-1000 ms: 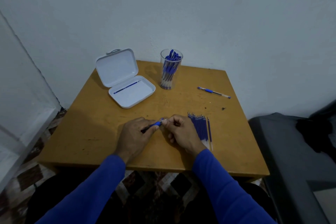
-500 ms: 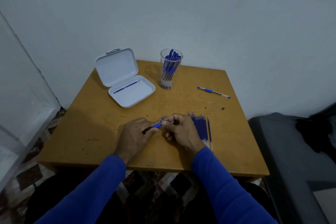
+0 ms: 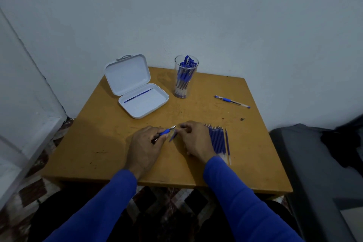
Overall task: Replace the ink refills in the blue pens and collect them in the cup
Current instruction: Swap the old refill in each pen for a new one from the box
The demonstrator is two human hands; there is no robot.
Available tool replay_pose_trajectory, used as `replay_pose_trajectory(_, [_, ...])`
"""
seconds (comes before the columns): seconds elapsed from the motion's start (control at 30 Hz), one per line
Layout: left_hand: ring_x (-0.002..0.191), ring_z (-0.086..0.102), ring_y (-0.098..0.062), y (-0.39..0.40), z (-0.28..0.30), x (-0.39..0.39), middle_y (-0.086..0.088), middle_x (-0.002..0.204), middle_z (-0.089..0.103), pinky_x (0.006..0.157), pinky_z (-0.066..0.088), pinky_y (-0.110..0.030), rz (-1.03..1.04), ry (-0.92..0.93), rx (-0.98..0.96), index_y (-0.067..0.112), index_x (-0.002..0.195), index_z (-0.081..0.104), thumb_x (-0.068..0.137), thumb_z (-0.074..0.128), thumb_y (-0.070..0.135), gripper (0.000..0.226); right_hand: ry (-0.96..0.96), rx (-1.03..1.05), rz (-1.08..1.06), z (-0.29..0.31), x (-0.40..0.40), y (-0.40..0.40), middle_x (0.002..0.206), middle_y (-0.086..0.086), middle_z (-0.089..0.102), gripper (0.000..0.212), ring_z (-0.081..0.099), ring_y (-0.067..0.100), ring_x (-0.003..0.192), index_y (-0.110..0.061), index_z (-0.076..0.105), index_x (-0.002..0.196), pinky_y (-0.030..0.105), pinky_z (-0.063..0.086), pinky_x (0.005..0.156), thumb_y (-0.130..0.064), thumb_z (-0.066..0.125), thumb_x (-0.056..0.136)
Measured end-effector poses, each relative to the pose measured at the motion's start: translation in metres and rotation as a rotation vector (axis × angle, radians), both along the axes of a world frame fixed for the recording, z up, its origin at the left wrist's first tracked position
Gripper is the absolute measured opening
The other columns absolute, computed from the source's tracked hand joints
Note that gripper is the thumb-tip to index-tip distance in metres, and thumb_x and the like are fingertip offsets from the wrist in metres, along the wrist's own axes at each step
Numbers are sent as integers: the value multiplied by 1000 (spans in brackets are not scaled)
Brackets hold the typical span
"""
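At the centre of the frame, the left hand [image 3: 144, 146] gripped a blue pen [image 3: 165, 132], its fingers curled round the barrel and the metal tip pointing up and to the right. The right hand [image 3: 194, 140], just to the right, had its fingers curled near the pen's tip, and a small blurred bluish piece showed between the two hands; whether the fingers pinched it could not be told.

A row of refills [image 3: 217, 140] lay side by side on the wooden table [image 3: 94, 143] immediately right of the right hand, with one slightly apart. The clear cup [image 3: 185, 76], in the upper middle, already stood full of blue pens, so much of the collecting appeared done. One more loose pen [image 3: 231, 101] lay at the right, well apart from the cup, and likely awaited its turn. The open white case [image 3: 135, 86], upper left, held a single thin refill [image 3: 138, 95]. The pen in hand seemed mid-assembly, not yet ready for the cup.
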State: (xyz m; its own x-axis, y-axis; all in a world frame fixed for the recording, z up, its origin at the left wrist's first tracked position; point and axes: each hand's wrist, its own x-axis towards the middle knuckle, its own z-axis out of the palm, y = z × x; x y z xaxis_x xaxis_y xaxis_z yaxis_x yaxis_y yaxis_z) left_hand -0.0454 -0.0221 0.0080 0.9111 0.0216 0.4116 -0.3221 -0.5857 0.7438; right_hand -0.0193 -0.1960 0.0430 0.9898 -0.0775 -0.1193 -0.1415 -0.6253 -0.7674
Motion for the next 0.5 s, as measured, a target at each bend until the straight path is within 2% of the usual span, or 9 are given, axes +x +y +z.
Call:
replay_pose_trajectory(0.03, [84, 63, -2, 0, 0, 0, 10, 91, 70, 73, 55, -26, 9, 11, 1, 17, 106, 78, 91, 74, 25, 18, -34, -69, 23, 0, 2, 3, 117, 2, 70, 31, 67, 16, 95, -17, 70, 124, 31, 59, 80, -33, 65, 99])
replay_pose_trajectory(0.07, [84, 63, -3, 1, 0, 0, 10, 92, 70, 73, 55, -26, 12, 20, 3, 17, 106, 77, 91, 73, 27, 19, -68, -139, 49, 0, 3, 7, 116, 3, 70, 32, 65, 16, 98, -15, 72, 120, 30, 57, 83, -37, 68, 96])
replay_pose_trajectory(0.17, [86, 62, -1, 1, 0, 0, 10, 93, 70, 76, 56, -26, 3, 31, 16, 19, 108, 76, 92, 72, 29, 20, -84, -261, 82, -2, 4, 16, 113, 1, 59, 30, 58, 14, 94, -18, 72, 111, 30, 55, 83, -42, 70, 93])
replay_pose_trajectory(0.27, [88, 62, -2, 1, -2, 0, 10, 96, 70, 78, 56, -28, 1, 48, 22, 20, 109, 76, 92, 71, 31, 21, -61, -237, 63, -4, 5, 19, 110, -1, 59, 25, 58, 11, 91, -20, 66, 109, 26, 53, 77, -37, 73, 91])
replay_pose_trajectory(0.37, [88, 62, -5, 1, -2, 1, 9, 96, 70, 78, 56, -31, 0, 58, 35, 19, 109, 76, 92, 71, 32, 22, -20, 48, 15, 1, 4, 13, 98, -2, 64, 16, 61, 8, 81, -21, 57, 102, 18, 46, 60, -22, 70, 94])
replay_pose_trajectory(0.43, [88, 63, -6, 1, -2, 1, 8, 96, 71, 78, 56, -32, -4, 47, 33, 19, 109, 76, 92, 71, 30, 21, 12, 322, -80, 3, 1, 10, 94, 5, 72, 12, 69, 14, 76, -21, 56, 101, 21, 52, 54, -15, 66, 97])
replay_pose_trajectory(0.5, [86, 63, -6, 0, 0, 0, 8, 94, 71, 77, 56, -33, -6, 39, 32, 19, 108, 76, 92, 71, 29, 19, -20, 480, -182, 3, -3, 8, 91, 8, 76, 10, 74, 20, 78, -20, 57, 103, 30, 59, 58, -16, 65, 98])
